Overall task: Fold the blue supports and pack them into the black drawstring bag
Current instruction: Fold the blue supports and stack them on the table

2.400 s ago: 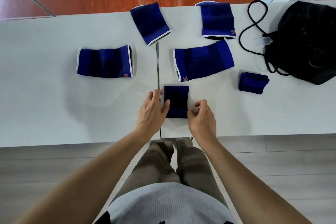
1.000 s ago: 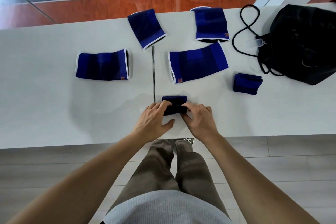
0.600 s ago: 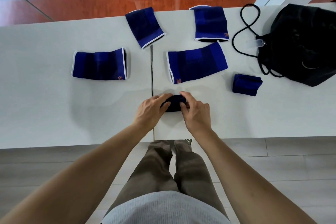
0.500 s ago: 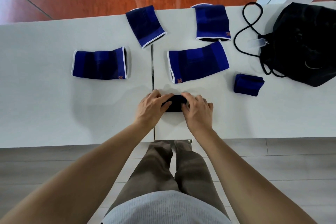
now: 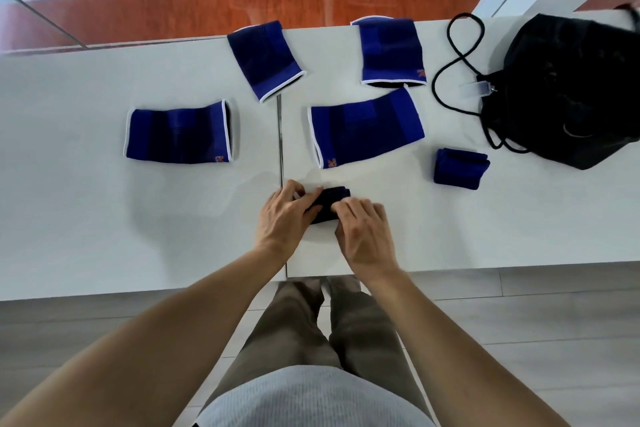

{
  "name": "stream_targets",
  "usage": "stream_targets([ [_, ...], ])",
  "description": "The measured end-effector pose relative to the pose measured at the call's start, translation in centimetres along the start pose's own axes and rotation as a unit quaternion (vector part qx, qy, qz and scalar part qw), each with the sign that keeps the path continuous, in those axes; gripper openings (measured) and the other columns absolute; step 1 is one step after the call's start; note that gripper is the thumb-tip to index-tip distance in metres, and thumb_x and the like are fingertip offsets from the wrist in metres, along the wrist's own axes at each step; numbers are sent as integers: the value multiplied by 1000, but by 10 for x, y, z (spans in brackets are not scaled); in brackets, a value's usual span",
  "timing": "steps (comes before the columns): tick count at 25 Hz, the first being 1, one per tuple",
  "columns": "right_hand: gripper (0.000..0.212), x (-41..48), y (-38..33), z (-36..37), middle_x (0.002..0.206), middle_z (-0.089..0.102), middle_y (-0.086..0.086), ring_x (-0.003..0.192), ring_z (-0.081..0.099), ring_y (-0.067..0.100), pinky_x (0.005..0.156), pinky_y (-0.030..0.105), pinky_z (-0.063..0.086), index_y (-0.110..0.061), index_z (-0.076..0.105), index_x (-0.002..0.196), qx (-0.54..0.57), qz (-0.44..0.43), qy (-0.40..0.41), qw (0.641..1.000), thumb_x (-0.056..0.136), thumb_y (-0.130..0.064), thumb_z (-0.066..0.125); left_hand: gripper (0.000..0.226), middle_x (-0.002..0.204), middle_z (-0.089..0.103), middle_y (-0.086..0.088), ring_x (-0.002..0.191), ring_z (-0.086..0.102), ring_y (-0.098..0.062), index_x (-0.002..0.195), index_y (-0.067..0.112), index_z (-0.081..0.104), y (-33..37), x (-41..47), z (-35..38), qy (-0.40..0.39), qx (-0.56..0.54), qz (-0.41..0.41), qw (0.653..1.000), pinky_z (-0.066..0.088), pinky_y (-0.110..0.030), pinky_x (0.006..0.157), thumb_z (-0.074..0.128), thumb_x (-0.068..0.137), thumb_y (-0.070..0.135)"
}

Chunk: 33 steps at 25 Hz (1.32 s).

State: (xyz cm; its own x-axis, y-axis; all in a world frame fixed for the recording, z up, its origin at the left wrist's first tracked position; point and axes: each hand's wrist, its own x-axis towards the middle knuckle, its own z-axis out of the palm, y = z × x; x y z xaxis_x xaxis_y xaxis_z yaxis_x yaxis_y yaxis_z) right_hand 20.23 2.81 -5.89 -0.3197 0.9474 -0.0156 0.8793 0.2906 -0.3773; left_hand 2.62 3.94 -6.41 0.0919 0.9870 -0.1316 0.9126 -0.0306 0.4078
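Note:
A small folded dark blue support [image 5: 329, 203] lies near the table's front edge, and both my hands grip it. My left hand [image 5: 282, 216] holds its left end; my right hand [image 5: 363, 231] presses its right end and covers part of it. Several flat blue supports lie beyond: one at the left [image 5: 178, 132], one in the middle [image 5: 365, 128], two at the back [image 5: 265, 59] [image 5: 391, 52]. A folded support [image 5: 460, 168] rests to the right. The black drawstring bag [image 5: 571, 90] sits at the far right with its cord [image 5: 457, 59] looped on the table.
The white table [image 5: 86, 218] is two tops joined by a seam [image 5: 280, 135] running front to back just left of my hands. A clear plastic tag [image 5: 479, 88] lies by the bag's mouth. The table's front edge is close below my wrists.
The support under my hands went from a flat upright rectangle to a short thick bundle as I folded it away from me. My hands closed in on both its ends.

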Motion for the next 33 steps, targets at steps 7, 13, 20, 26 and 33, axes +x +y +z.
stream_targets([
  [7, 64, -40, 40, -19, 138, 58, 3, 125, 54, 26, 111, 46, 34, -20, 53, 141, -88, 118, -66, 987, 80, -16, 71, 42, 95, 50, -6, 84, 55, -23, 136, 19, 60, 61, 33, 27, -48, -61, 44, 996, 52, -38, 75, 66, 94, 25],
  [13, 60, -54, 86, -43, 143, 57, 5, 133, 50, 28, 116, 48, 32, -18, 52, 143, -115, 224, -58, 966, 86, -19, 69, 36, 98, 53, -10, 88, 51, -29, 130, 23, 65, 127, 71, 57, -51, 8, 133, 990, 45, -41, 84, 63, 95, 33],
  [20, 62, -59, 98, -52, 146, 54, 6, 132, 50, 29, 111, 47, 34, -18, 49, 145, -97, 261, -54, 959, 85, -21, 68, 40, 127, 56, -7, 111, 54, -28, 135, 17, 52, 120, 82, 35, -15, 8, 169, 986, 41, -39, 96, 52, 98, 32],
  [26, 65, -66, 100, -56, 142, 54, 9, 123, 54, 30, 103, 47, 39, -17, 45, 145, -76, 304, -26, 949, 85, -22, 69, 46, 158, 34, -17, 147, 30, -35, 139, 8, 45, 19, 70, -2, -39, 69, 8, 997, 22, -47, 121, 46, 100, 32],
  [33, 60, -54, 83, -60, 133, 57, 12, 116, 53, 33, 97, 48, 40, -15, 50, 140, -57, 301, 30, 952, 83, -14, 68, 57, 126, 51, -12, 126, 44, -34, 142, 19, 49, 38, 7, 1, -58, 105, 24, 992, 25, -51, 119, 47, 93, 49],
])
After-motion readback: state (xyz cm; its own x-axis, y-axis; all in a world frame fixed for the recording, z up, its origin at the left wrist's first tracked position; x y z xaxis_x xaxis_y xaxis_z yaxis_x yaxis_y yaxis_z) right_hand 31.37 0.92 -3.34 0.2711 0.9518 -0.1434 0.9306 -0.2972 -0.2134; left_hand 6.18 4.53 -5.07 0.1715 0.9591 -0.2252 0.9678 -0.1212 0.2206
